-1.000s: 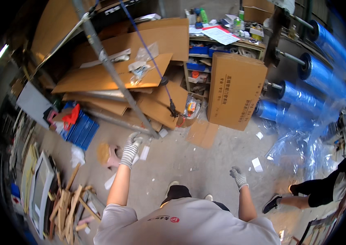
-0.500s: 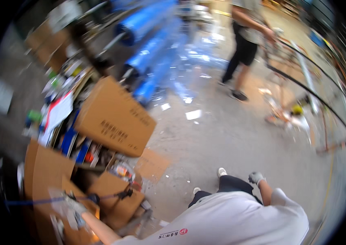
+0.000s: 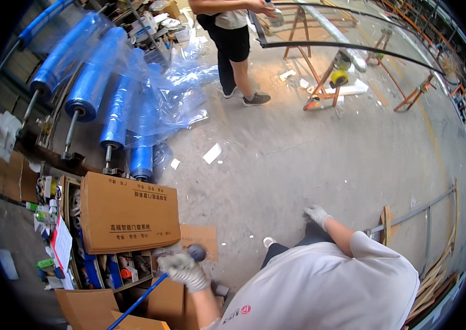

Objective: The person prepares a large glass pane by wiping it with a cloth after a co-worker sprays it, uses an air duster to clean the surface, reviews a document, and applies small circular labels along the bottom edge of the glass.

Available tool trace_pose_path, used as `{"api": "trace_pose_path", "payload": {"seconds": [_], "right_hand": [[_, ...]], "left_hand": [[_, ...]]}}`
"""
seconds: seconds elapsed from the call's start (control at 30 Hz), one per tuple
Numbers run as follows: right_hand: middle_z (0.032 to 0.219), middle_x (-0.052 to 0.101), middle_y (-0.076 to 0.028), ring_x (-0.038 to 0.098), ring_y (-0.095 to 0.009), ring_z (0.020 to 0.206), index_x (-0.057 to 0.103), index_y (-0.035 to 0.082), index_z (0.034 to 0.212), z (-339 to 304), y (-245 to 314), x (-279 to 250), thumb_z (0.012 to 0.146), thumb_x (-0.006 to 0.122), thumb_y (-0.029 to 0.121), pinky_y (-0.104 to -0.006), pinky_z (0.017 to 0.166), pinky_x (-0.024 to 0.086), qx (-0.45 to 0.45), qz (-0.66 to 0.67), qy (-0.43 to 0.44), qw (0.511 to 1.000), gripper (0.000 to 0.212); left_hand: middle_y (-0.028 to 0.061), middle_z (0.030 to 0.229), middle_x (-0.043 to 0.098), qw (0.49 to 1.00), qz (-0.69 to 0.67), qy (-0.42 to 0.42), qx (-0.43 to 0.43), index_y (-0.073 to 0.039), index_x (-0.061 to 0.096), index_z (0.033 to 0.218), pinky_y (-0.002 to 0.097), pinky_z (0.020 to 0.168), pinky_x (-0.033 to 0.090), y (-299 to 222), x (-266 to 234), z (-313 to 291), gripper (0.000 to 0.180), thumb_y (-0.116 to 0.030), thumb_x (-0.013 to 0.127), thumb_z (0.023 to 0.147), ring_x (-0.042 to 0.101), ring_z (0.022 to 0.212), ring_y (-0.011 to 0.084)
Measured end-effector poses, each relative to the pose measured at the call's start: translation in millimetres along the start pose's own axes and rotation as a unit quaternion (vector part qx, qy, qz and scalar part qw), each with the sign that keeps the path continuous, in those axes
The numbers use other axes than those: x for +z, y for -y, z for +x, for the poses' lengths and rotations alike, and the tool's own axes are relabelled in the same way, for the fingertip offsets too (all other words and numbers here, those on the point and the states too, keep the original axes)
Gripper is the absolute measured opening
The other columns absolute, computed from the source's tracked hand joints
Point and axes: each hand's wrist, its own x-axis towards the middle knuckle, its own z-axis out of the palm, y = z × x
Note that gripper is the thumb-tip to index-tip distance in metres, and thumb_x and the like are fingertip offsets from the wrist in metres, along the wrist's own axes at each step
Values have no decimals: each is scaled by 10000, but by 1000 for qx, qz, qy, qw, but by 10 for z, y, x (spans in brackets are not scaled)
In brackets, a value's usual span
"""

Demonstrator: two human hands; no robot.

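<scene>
My left hand [image 3: 186, 270], in a pale work glove, is closed around a long, thin blue rod [image 3: 139, 301]. A dark round knob [image 3: 196, 252] shows just beyond the fingers; whether it belongs to the rod I cannot tell. Below and left of this hand are open cardboard boxes [image 3: 84, 309]. My right hand [image 3: 316, 213], gloved too, hangs beside my dark trousers with its fingers stretched out and nothing in it. The closest printed cardboard stack [image 3: 128, 214] leans on a cluttered shelf to the left of my left hand.
Blue film rolls [image 3: 93, 82] on metal bars fill the far left, with loose clear film [image 3: 181, 104] on the floor. A person [image 3: 233, 49] stands ahead by a black frame [image 3: 348, 46] on orange trestles [image 3: 326, 82]. Metal and wood lengths [image 3: 436, 220] lie at right.
My left hand has swung from the far lower left toward my body, bringing the blue rod along. My right hand has moved slightly left and its fingers have straightened. The view has turned right.
</scene>
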Motion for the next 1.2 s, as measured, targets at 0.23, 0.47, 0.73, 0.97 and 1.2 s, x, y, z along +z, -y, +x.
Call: {"api": "trace_pose_path", "payload": {"seconds": [0.23,0.47,0.73,0.97,1.2], "right_hand": [[1330,394,-239,378,-382,1234,317,-32,1330,29,551,-419,752,570,622,-469,1006,344,192,395,39,898,909],[1186,459,-84,412,-305,1169,375,61,1304,1075,1209,-1467,761,538,638,-454,1038,287,-192,717,296,602,809],[1231,491,-122,467,-305,1144,448,105,1218,378,2667,-2714,756,613,528,-482,979,374,-215,762,137,596,648],[1279,451,-162,410,-351,1198,443,4,1224,969,3287,-2966,741,669,403,-524,1057,277,-264,803,231,482,667],[827,595,-67,602,-223,794,532,87,1018,1521,4267,-2935,798,647,381,-458,737,509,-234,522,171,802,384]], "left_hand": [[-35,406,254,980,-68,149,-115,-150,318,527,231,300,198,724,1897,-552,471,-315,383,963,215,317,88],[-20,369,278,950,-119,288,8,-169,302,519,224,321,239,549,3164,-995,464,-258,344,972,224,285,86],[-20,388,244,966,-80,239,58,-166,288,520,236,352,248,863,3559,-1097,466,-275,355,968,215,312,95],[-33,384,219,962,-92,256,4,-178,281,519,232,316,220,1387,3838,-624,466,-279,362,966,189,303,94],[-32,393,218,963,-95,230,105,-170,274,511,211,322,228,1922,4464,185,493,-303,314,985,202,303,86]]}}
